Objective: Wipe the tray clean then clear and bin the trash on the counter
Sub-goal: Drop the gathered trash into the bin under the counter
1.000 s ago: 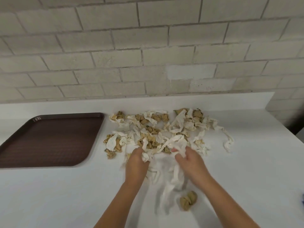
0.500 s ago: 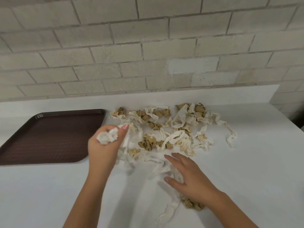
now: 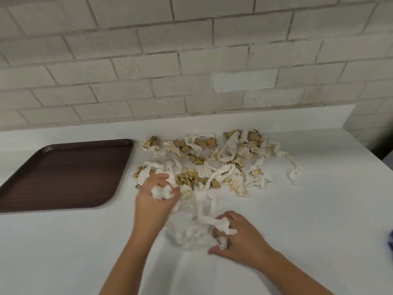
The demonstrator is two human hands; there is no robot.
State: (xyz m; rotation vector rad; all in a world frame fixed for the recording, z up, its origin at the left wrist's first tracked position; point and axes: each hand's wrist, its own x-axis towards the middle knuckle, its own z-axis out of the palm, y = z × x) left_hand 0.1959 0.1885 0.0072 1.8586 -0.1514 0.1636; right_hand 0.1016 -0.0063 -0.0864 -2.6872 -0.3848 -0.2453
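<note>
A heap of crumpled white and brown paper scraps [image 3: 214,162] is spread over the white counter [image 3: 319,209] in the middle. My left hand [image 3: 153,201] is at the heap's near left edge, fingers closed around a white paper wad [image 3: 162,191]. My right hand [image 3: 240,237] lies lower, fingers curled on white paper strips [image 3: 221,226]; a blurred bunch of white paper [image 3: 191,233] trails between both hands. An empty dark brown tray [image 3: 63,173] lies flat at the left, apart from the scraps.
A painted brick wall [image 3: 191,60] rises behind the counter's low white backsplash [image 3: 170,124]. The counter ends at the right, where a dark gap shows. A blue thing [image 3: 390,244] is cut off by the frame's right edge.
My left hand dropped from its raised spot back down to the heap, still holding a white wad. My right hand went from flat with spread fingers to curled around the paper strips.
</note>
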